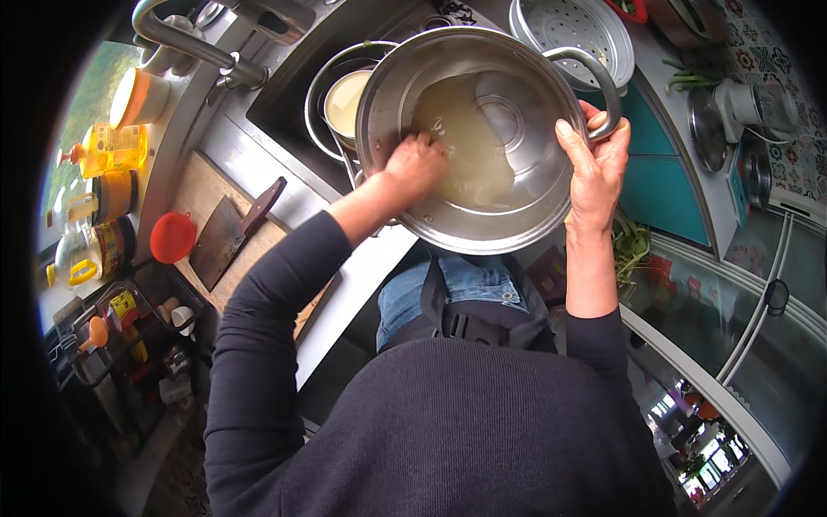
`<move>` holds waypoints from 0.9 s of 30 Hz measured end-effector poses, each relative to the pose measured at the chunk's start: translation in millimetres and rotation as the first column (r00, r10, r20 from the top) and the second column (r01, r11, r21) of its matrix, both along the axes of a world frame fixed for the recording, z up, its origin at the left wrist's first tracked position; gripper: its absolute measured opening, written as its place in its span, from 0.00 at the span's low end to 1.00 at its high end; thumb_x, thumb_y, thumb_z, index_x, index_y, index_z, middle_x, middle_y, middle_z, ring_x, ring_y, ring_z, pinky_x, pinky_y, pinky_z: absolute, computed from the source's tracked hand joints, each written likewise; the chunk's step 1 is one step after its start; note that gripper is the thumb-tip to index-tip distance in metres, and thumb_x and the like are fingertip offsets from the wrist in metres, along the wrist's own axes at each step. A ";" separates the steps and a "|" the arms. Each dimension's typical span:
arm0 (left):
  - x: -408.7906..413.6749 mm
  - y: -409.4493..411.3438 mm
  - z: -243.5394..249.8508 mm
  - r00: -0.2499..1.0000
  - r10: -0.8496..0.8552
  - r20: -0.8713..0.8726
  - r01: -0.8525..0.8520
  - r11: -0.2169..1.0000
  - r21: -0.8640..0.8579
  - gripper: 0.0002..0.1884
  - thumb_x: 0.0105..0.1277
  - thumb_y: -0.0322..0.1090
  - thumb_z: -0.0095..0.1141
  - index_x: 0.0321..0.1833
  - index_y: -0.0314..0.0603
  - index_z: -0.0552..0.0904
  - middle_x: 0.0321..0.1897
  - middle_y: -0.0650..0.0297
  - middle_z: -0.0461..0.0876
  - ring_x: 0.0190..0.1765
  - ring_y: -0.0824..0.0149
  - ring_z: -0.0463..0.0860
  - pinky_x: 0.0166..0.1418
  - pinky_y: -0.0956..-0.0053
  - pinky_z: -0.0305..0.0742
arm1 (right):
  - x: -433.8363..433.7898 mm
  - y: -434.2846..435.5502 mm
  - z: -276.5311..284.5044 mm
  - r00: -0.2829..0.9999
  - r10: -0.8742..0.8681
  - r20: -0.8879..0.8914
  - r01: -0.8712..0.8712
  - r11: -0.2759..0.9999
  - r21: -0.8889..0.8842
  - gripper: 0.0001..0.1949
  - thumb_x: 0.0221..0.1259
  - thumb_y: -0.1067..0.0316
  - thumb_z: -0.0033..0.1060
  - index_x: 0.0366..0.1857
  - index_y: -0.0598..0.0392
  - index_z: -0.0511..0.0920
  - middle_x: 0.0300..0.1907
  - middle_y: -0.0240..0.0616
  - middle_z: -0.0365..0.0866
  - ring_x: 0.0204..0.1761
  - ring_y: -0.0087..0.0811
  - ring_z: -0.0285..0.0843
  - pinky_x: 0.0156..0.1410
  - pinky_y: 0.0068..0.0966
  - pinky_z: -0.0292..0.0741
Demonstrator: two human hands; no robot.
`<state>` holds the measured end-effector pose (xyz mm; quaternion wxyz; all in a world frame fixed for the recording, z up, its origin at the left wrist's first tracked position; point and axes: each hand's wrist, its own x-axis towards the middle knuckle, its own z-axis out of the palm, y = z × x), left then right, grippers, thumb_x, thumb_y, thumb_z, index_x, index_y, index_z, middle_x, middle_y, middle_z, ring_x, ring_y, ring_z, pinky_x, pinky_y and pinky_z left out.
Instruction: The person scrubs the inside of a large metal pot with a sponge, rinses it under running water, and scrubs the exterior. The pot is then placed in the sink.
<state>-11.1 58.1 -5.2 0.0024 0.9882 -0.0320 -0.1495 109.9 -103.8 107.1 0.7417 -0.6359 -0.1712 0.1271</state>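
Observation:
A large stainless steel pot (413,227) is tilted at the sink's edge, with a shallow pool of cloudy yellowish liquid (462,152) inside. My right hand (596,161) grips its curved metal handle (597,74), the thumb lying near the rim. Inside the pot, at the liquid's left edge, is my left hand (417,161) with its fingers bunched. Its fingertips are partly hidden, so whether it holds anything is unclear. Below the pot's left side, a smaller bowl of pale liquid (345,100) sits within a wider metal vessel (316,123) in the dark sink (284,97).
A faucet (249,74) rises left of the sink. On a wooden cutting board (213,178) lie a cleaver (219,239) and a red round scrubber (173,238). A perforated steamer tray (575,35) stands behind the pot's right side. Bottles (113,148) line the windowsill.

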 end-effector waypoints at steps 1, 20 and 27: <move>3.1 -10.5 -0.7 0.999 0.039 -0.030 -0.040 0.999 -0.032 0.12 0.52 0.30 0.54 0.40 0.37 0.81 0.44 0.56 0.80 0.52 0.56 0.77 0.56 0.67 0.74 | 1.0 0.3 -0.7 1.000 -0.009 -0.003 0.009 1.000 -0.003 0.17 0.52 0.80 0.63 0.40 0.55 0.64 0.45 0.42 0.76 0.43 0.22 0.73 0.51 0.20 0.72; -9.4 -7.4 14.2 0.976 -0.054 -0.210 -0.082 0.807 -0.585 0.20 0.52 0.26 0.49 0.49 0.49 0.82 0.58 0.71 0.75 0.65 0.61 0.68 0.66 0.62 0.65 | -1.7 5.2 0.6 0.999 -0.010 0.036 0.010 1.000 -0.006 0.17 0.51 0.79 0.63 0.41 0.57 0.65 0.44 0.42 0.77 0.42 0.22 0.74 0.52 0.21 0.71; 7.1 10.0 -5.6 1.000 0.004 -0.021 -0.003 1.000 0.018 0.12 0.53 0.31 0.54 0.40 0.41 0.84 0.51 0.59 0.77 0.58 0.58 0.72 0.58 0.66 0.69 | -3.4 9.2 5.0 1.000 0.001 0.031 0.000 1.000 -0.019 0.17 0.51 0.79 0.63 0.41 0.57 0.64 0.45 0.41 0.77 0.41 0.21 0.73 0.51 0.20 0.71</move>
